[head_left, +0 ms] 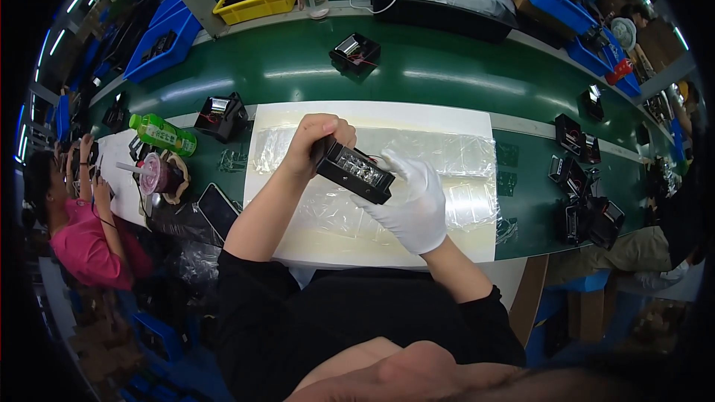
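Note:
Above the taped white board [447, 242] I hold a black rectangular lamp unit [354, 170], tilted, with a clear, shiny lens panel in its upper face. My left hand [316, 141] is bare and closed round the unit's left end. A white glove covers my right hand [414, 207]; its fingers lie along both sides of the unit's right end, gripping it. Parts of those fingers are hidden behind the unit.
An open black housing [354, 53] with red wires stands across the green table [439, 82]; another housing [220, 116] is at the left. Several more units [585, 186] cluster at the right. A green bottle [164, 135], drink cup [160, 173] and phone [217, 210] lie left, near a person in pink [89, 246].

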`<state>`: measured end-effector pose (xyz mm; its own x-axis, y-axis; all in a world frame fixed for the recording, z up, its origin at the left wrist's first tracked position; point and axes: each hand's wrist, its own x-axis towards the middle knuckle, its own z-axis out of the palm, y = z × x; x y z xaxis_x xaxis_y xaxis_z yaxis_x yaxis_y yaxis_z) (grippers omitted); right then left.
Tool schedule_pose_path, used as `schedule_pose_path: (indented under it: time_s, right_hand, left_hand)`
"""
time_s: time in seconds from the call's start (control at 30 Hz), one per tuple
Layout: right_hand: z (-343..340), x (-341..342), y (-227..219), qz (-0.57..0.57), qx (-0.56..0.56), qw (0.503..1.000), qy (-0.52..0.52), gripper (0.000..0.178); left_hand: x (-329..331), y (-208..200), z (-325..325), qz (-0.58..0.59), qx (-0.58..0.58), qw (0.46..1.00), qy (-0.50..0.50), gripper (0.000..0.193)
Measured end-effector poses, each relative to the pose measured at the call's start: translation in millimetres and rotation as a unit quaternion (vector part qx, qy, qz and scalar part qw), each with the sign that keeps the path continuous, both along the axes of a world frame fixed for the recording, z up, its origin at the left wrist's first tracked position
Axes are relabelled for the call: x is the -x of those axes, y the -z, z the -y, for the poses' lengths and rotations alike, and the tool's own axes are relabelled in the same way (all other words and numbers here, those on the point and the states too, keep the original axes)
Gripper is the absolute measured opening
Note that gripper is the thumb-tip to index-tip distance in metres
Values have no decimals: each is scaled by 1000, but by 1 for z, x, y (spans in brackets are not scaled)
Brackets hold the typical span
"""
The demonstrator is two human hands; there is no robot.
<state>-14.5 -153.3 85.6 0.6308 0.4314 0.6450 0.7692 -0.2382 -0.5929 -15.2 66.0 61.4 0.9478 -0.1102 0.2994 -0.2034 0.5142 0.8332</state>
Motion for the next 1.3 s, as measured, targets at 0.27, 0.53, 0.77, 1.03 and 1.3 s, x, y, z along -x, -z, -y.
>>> schedule_pose_path:
  time_s: [0.27,0.53,0.77,1.03,1.3]
  right_hand:
    - [4,3,0,11,-11,1000,-7,59]
    - [9,-5,-5,-23,-22,998,-45,54]
    - [22,-22,-8,20,33,993,-112,46]
    - [32,-25,-15,-144,113,976,-120,33]
    - [30,-26,2,-520,4,851,-73,27]
  left_hand:
    - [5,-2,10,0,4,999,-33,40]
    - [8,-23,22,94,-144,969,-174,44]
    - [23,-32,5,69,-350,934,16,30]
    - [30,-20,13,-86,-308,945,75,19]
    - [38,-2,53,71,-353,916,-176,51]
